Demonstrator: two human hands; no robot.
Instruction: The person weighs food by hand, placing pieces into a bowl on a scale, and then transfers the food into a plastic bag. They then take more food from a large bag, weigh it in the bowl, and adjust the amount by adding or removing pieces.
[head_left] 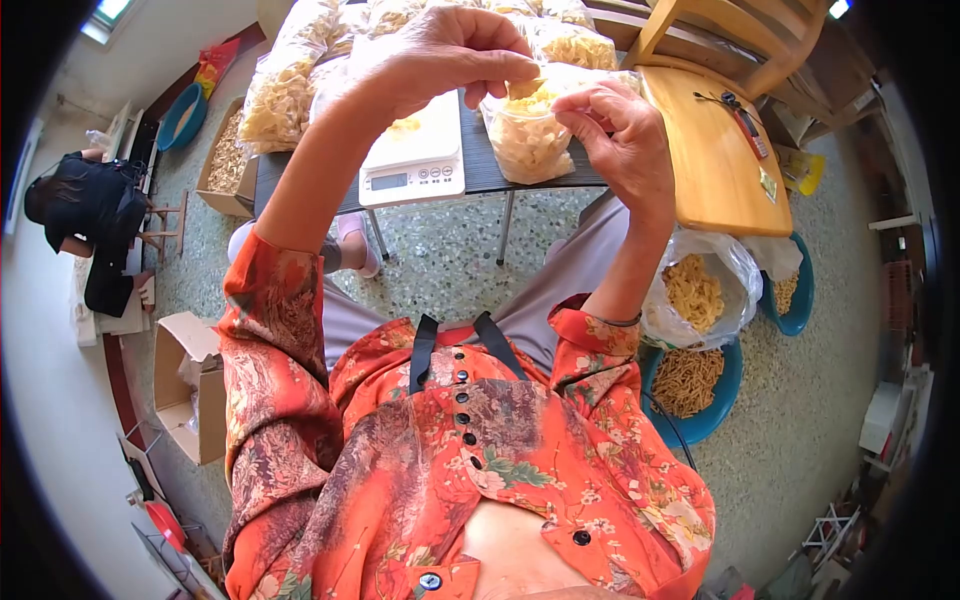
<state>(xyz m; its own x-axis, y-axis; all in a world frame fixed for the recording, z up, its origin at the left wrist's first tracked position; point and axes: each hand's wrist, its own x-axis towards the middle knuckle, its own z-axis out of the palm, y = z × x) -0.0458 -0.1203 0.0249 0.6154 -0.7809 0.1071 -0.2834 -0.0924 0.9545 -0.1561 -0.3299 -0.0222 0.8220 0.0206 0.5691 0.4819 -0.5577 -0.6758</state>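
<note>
A clear plastic bag (530,150) filled with pale yellow dried pieces stands upright at the near edge of a dark table (480,172). My left hand (440,62) reaches over from the left, thumb and fingers pinched at the bag's top. At the right side of the bag's mouth, my right hand (622,135) has its thumb and forefinger closed on the plastic. Exactly how much of the rim each hand grips is partly hidden by the fingers. Left of this bag lies a white digital scale (425,160), with some yellow material on its top.
Several filled bags (280,95) crowd the table's far side. A wooden chair (700,160) on the right holds a red-handled tool (750,133). Below it are an open bag of yellow pieces (692,295) and a blue basin (733,385). Another person (90,205) bends at the left.
</note>
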